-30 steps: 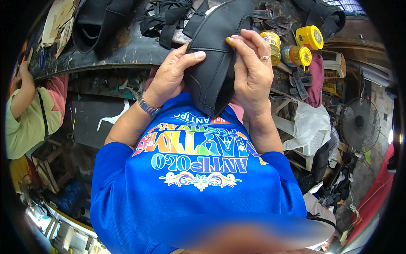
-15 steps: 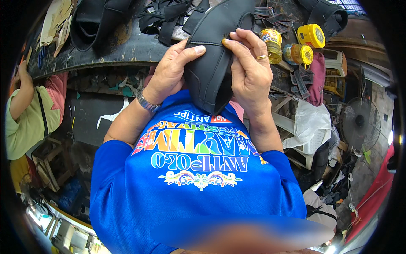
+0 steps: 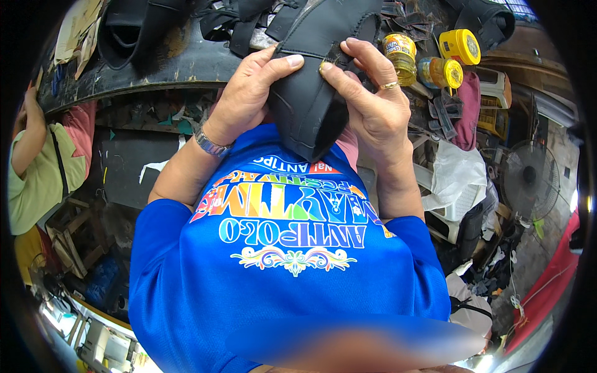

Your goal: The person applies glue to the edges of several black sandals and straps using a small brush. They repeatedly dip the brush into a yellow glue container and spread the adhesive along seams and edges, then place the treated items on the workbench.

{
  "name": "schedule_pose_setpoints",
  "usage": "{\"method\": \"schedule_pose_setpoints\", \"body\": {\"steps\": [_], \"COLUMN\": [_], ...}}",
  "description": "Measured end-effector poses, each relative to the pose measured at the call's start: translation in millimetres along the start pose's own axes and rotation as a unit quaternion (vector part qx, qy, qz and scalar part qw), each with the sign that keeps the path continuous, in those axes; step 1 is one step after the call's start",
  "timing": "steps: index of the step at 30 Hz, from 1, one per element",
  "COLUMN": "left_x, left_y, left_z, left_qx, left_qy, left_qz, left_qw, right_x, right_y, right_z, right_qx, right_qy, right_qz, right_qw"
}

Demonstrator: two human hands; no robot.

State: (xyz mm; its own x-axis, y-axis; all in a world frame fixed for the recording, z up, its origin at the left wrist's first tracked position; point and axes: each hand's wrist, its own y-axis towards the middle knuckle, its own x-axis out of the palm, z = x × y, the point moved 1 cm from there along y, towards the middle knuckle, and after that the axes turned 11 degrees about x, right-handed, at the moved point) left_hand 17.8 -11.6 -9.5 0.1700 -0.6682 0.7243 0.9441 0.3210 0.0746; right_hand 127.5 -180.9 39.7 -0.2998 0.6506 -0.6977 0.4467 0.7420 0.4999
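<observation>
Fingers of both hands pinch black shoe upper (image 3: 311,93).

A dark, worn, curved worktop (image 3: 155,62) arcs across the top of the view, from ten to two o'clock. On it lie black shoe uppers (image 3: 134,28) at eleven, black straps (image 3: 249,25) at twelve, and yellow-lidded jars (image 3: 438,65) beside dark scraps (image 3: 410,15) at one o'clock.
</observation>
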Motion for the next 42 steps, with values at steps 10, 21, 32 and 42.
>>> {"method": "schedule_pose_setpoints", "body": {"steps": [10,21,32,42], "left_x": [-4.3,6.2,2.3,-17.0], "left_y": [10.4,20.3,48.8,48.6], "left_z": [8.3,-9.4,23.4,30.2], "left_qx": [-0.041,0.022,0.537,0.164], "left_qy": [-0.001,-0.099,0.485,0.022], "left_qz": [-0.004,-0.134,-0.132,0.098], "left_qw": [0.999,0.986,0.678,0.981], "right_x": [-22.7,-32.3,-95.6,-23.7], "right_y": [11.5,-3.9,8.8,-61.7], "right_z": [-1.0,-36.9,-8.9,60.8], "right_qx": [-0.035,0.028,0.070,0.384], "right_qy": [-0.033,0.111,0.388,-0.272], "right_qz": [0.100,0.092,0.182,-0.085], "right_qw": [0.994,0.989,0.901,0.878]}}
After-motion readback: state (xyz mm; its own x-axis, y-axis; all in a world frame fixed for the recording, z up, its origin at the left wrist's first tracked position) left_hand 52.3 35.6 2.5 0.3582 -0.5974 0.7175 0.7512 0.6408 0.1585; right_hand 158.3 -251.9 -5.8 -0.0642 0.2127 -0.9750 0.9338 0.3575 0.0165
